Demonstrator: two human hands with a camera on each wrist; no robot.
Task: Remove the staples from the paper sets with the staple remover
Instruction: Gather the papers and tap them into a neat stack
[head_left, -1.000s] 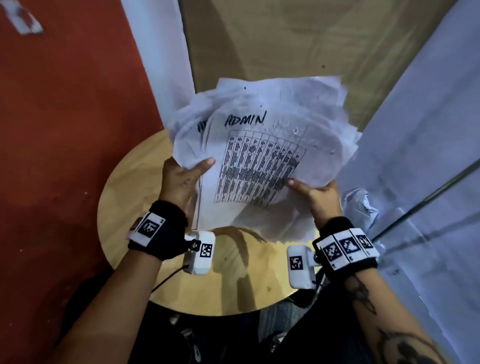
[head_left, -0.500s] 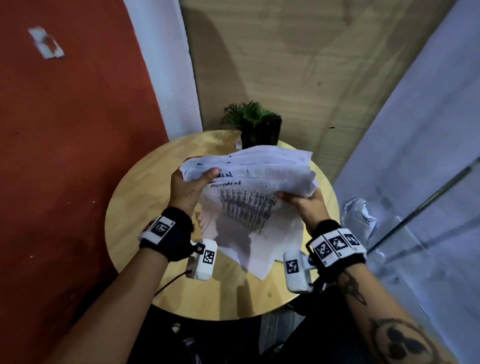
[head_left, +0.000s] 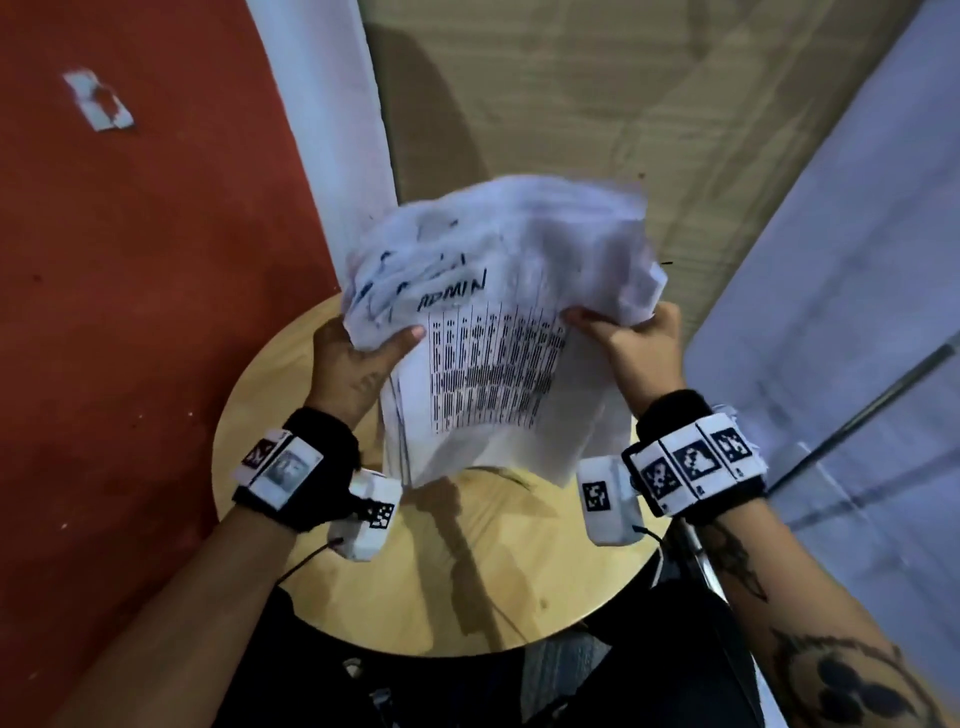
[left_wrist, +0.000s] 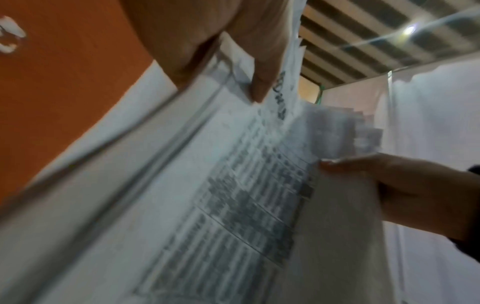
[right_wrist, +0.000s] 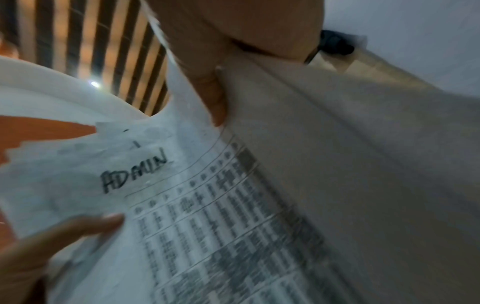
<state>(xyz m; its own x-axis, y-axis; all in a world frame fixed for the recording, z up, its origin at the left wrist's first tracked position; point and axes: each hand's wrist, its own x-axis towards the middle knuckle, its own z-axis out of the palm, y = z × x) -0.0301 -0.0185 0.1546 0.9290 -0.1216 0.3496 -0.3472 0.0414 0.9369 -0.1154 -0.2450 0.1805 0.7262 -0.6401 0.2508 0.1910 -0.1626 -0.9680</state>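
A thick, crumpled stack of white paper sets (head_left: 498, 322) is held upright above the round wooden table (head_left: 441, 571); the front sheet carries handwritten "ADMIN" and a printed grid. My left hand (head_left: 358, 358) grips the stack's left edge, thumb on the front sheet. My right hand (head_left: 634, 338) grips the right edge, thumb across the front. The left wrist view shows the paper stack (left_wrist: 207, 205) close up with my left hand (left_wrist: 233, 51) pinching it; in the right wrist view my right hand (right_wrist: 221, 61) pinches the paper stack (right_wrist: 233, 226). No staple remover is in view.
A red wall (head_left: 130, 312) stands on the left, a white post (head_left: 332, 130) behind the table, and a pale curtain (head_left: 831, 312) on the right. The stack hides the far half of the table.
The stack went from held up, to lowered and folded down near the table with a small plant showing behind it, to raised upright again; the plant is now hidden.
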